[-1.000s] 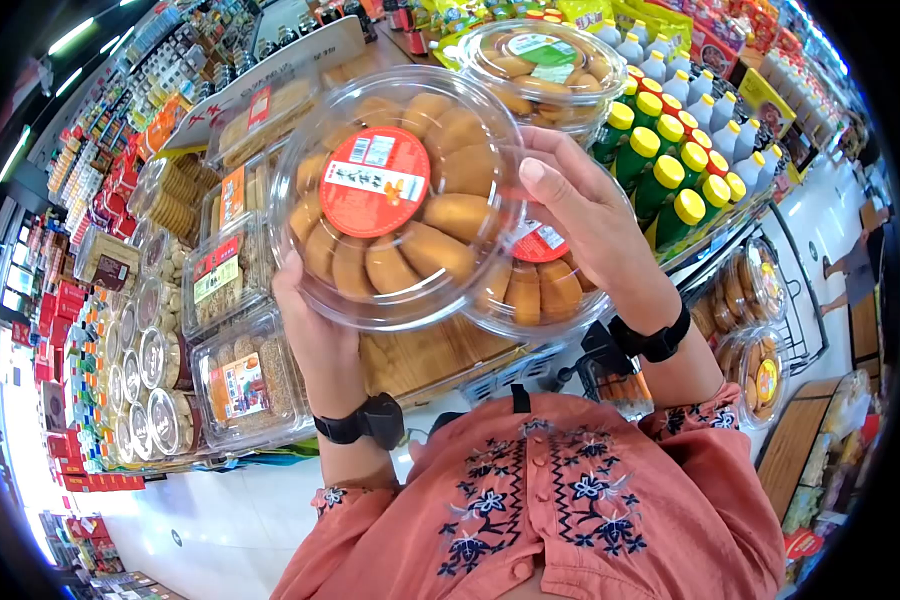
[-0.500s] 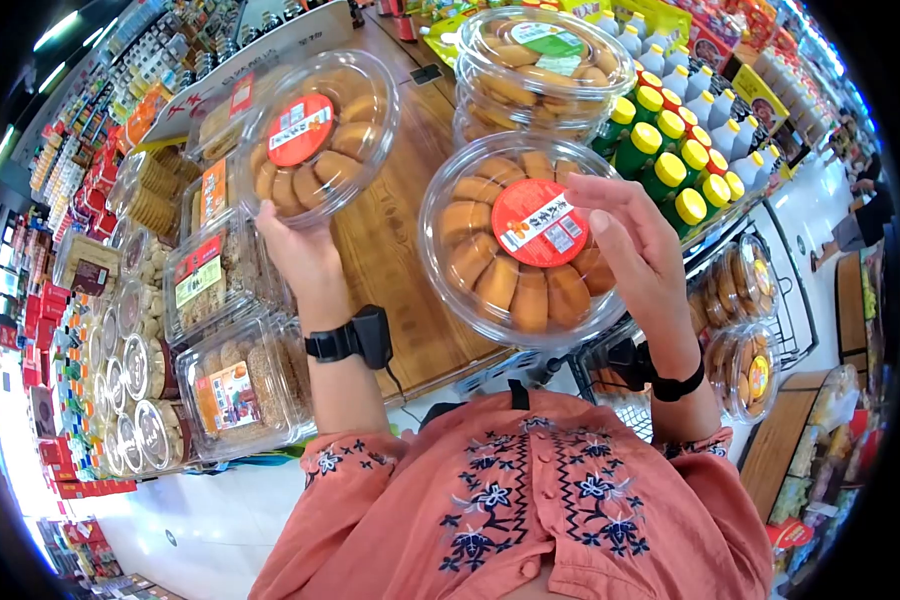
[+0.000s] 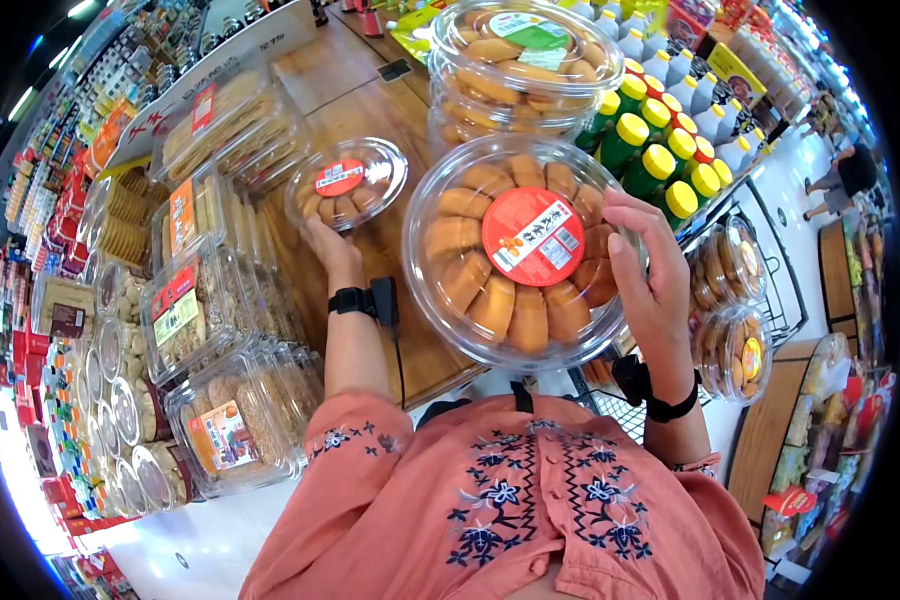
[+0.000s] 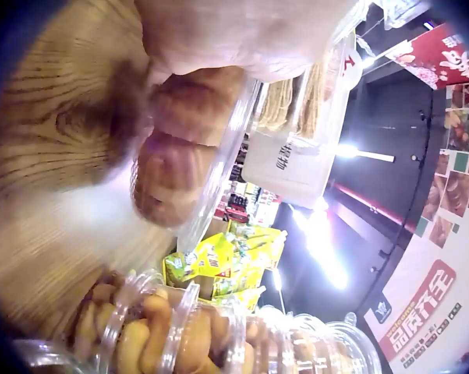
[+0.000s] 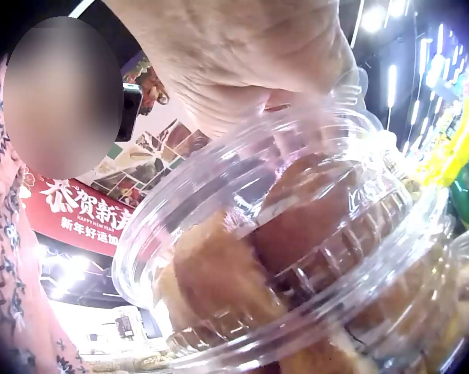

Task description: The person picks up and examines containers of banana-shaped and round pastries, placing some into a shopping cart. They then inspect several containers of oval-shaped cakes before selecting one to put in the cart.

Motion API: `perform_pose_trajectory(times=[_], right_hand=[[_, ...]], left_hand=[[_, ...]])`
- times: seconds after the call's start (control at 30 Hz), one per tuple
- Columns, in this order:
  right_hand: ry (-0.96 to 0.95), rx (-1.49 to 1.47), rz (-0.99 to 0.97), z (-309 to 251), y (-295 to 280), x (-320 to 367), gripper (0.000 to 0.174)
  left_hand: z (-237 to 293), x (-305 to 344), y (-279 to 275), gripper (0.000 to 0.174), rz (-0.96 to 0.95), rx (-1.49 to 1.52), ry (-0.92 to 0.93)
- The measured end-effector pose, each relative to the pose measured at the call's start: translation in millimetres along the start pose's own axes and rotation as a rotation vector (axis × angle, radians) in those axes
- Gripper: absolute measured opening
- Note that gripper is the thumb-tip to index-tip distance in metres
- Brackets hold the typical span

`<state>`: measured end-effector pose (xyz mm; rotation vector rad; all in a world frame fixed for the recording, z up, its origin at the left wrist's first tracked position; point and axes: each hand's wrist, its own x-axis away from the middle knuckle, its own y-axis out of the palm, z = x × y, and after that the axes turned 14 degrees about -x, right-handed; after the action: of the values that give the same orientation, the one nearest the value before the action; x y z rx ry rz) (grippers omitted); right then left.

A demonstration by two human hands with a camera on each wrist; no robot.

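Observation:
My left hand [image 3: 332,250] holds a clear round box of cakes [image 3: 348,208] by its near edge, low over the wooden table; it has a red label on the lid. In the left wrist view, two brown cakes [image 4: 176,175] show through its side, close to the wood, below my palm. My right hand [image 3: 655,270] grips the right rim of a larger-looking round cake box [image 3: 460,285], thumb and fingertips at the lid's edge. This box also bears a red label and stands nearer to me. The right wrist view shows its ribbed clear side [image 5: 219,288] under my palm.
A stack of round cake boxes [image 3: 515,75] stands behind. Rectangular pastry packs [image 3: 185,310] and round tubs [image 3: 120,400] fill the left side. Yellow-capped bottles [image 3: 660,160] line the right. A cart [image 3: 770,270] with packed boxes is at the right.
The two hands first held one box together, then parted. My left hand carried that box leftward and lower toward the table. My right hand moved onto the other box, which is now slightly left.

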<state>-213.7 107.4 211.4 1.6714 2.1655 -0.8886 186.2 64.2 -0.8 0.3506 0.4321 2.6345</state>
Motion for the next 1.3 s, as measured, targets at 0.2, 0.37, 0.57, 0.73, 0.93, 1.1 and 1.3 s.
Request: perform_pose_trajectory(times=[0.2,0.37,0.57,0.73,0.93,1.1,1.3], right_hand=[[0.039,0.134,0.042,2,-9,14,0.024],[0.109,0.182,0.081,15,-17,31,0.036],[0.409,-0.248,0.174,9,-13,51,0.046],[0.391,-0.198,0.107,7,-14,63,0.052],[0.521,-0.454,0.205,31,-17,95,0.057],[0.659,-0.366,0.074,62,-24,117,0.058],[0.668,-0.499,-0.021,87,-17,130,0.07]], left_hand=[[-20,-21,2,0.045,0.033,-0.031,0.153],[-29,-30,-10,0.048,-0.03,-0.117,0.008],[-32,-42,-30,0.04,-0.193,-0.279,-0.192],[-55,-72,-59,0.036,-0.341,-0.5,0.031],[-34,-16,-46,0.045,-0.399,-0.3,-0.282],[-38,64,-55,0.062,-0.862,-0.507,-0.269],[-33,145,-27,0.061,-0.923,-0.547,-0.323]])
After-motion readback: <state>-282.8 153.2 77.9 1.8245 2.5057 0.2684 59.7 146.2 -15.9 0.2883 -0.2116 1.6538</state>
